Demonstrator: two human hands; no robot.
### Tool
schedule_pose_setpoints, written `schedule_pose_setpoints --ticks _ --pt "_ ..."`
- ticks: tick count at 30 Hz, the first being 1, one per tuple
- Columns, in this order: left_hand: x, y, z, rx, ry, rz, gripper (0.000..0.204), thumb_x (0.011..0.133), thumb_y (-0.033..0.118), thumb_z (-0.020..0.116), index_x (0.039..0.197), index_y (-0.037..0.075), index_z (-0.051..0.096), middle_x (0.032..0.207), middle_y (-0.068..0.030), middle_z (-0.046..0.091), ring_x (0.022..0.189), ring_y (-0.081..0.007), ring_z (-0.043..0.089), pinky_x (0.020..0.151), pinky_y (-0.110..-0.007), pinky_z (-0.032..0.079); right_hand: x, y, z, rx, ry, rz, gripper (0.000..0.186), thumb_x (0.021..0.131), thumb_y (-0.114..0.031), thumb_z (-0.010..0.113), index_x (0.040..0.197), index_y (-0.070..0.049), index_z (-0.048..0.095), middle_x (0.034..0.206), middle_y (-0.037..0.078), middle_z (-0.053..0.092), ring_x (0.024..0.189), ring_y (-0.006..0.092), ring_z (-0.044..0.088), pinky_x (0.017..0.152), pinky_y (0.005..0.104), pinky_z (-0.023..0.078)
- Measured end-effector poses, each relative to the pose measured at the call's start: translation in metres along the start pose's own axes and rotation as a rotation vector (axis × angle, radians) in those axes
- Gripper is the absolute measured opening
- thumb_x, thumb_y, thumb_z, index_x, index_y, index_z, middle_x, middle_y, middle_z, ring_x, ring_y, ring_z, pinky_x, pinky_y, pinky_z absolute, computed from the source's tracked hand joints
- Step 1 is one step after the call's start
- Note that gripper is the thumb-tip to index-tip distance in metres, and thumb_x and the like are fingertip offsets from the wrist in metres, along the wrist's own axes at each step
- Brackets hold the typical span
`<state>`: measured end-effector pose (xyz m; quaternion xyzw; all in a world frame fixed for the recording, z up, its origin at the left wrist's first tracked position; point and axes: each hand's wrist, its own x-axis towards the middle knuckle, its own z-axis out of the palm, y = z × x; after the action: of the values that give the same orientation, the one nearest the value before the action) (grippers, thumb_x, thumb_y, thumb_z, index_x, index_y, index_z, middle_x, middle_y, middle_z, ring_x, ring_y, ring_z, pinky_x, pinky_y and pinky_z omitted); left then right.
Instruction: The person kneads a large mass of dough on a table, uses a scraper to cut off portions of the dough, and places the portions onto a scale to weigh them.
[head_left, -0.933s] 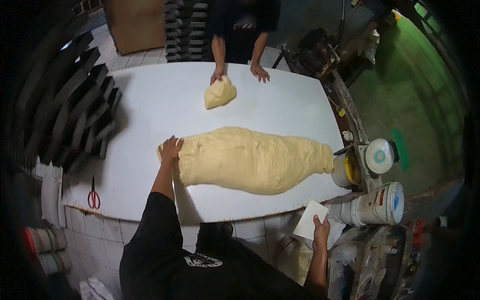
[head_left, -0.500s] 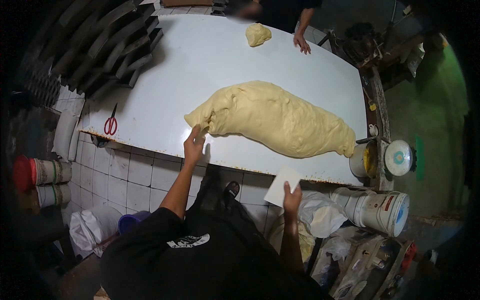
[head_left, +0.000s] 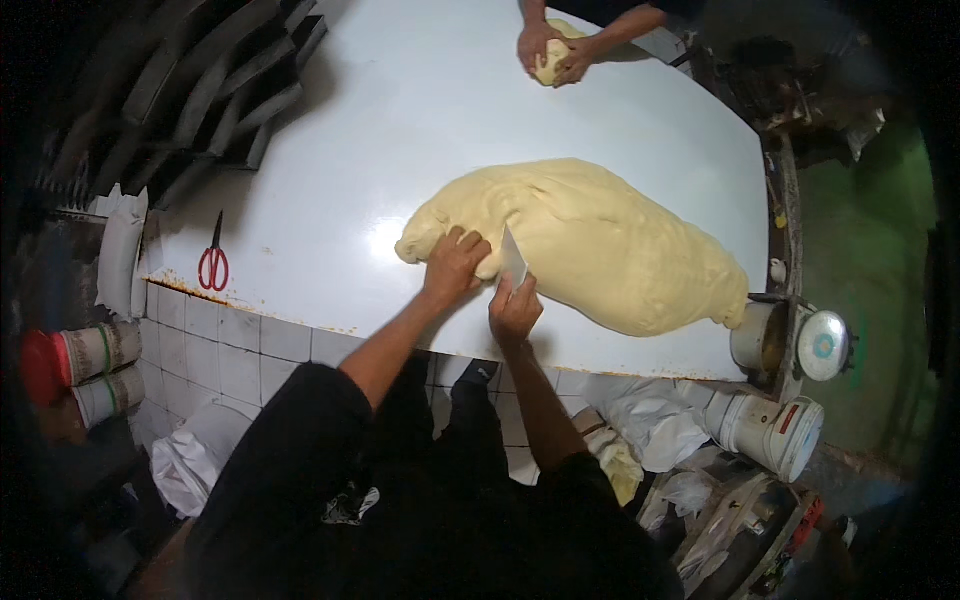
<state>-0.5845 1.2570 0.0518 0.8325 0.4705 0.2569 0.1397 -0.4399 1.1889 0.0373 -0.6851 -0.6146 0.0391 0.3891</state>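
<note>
A long mound of pale yellow dough (head_left: 620, 250) lies across the white table (head_left: 330, 190). My left hand (head_left: 457, 266) has its fingers curled into the front edge of the dough, near its left end. Just to the right, my right hand (head_left: 515, 308) grips a flat white dough scraper (head_left: 513, 257). The scraper stands on edge against the dough, tilted, beside a small bulge next to my left fingers. How deep its blade sits in the dough is hidden.
Red-handled scissors (head_left: 213, 268) lie at the table's left. Dark stacked metal pans (head_left: 200, 90) crowd the far left. Across the table, another person's hands (head_left: 558, 55) press a small dough piece (head_left: 551, 68). A metal pot (head_left: 757, 335) and white buckets (head_left: 775, 433) stand at the right.
My right hand has brought the scraper from beyond the table's front edge up to the dough. My left hand has moved right and now grips the dough. The other person now handles the small piece.
</note>
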Motion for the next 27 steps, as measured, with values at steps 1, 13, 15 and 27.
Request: schedule_pose_setpoints --ticks 1,13,15,27 --pt "-0.012 -0.006 -0.004 -0.094 0.008 -0.108 0.04 0.064 0.013 0.084 0.099 0.011 0.065 0.103 -0.0065 0.064 0.105 -0.0312 0.06 0.081 -0.044 0.05 0.01 -0.005 0.021 0.009 0.044 -0.087 0.022 0.097 -0.014 0.063 0.109 0.005 0.058 0.077 0.027 0.065 0.067 0.0467 0.066 0.059 0.0506 0.052" --pt "-0.139 -0.117 -0.164 -0.681 0.268 -0.945 0.024 0.077 -0.001 0.076 0.099 0.0 0.067 0.087 -0.0066 0.069 0.082 -0.0143 0.063 0.077 -0.031 0.052 0.159 -0.114 0.102 -0.093 -0.435 0.083 0.028 0.103 -0.025 0.052 0.114 0.0 0.053 0.079 0.023 0.068 0.078 0.0397 0.07 0.065 0.0487 0.054" --pt "-0.116 -0.14 -0.173 -0.488 0.272 -0.976 0.048 0.074 0.01 0.084 0.117 -0.002 0.067 0.116 -0.0177 0.068 0.112 -0.0269 0.062 0.1 -0.039 0.047 0.146 -0.13 0.056 0.179 -0.243 0.207 0.034 0.104 -0.029 0.049 0.119 0.002 0.051 0.087 0.027 0.07 0.084 0.0471 0.068 0.075 0.0548 0.052" --pt "-0.01 -0.091 -0.058 0.137 -0.375 -0.101 0.061 0.069 0.03 0.086 0.124 0.018 0.06 0.138 -0.006 0.052 0.138 -0.0238 0.042 0.112 -0.068 0.023 -0.006 -0.065 0.069 -0.221 -0.287 0.198 0.028 0.102 -0.028 0.055 0.107 0.0 0.054 0.078 0.024 0.067 0.068 0.0454 0.066 0.06 0.0539 0.05"
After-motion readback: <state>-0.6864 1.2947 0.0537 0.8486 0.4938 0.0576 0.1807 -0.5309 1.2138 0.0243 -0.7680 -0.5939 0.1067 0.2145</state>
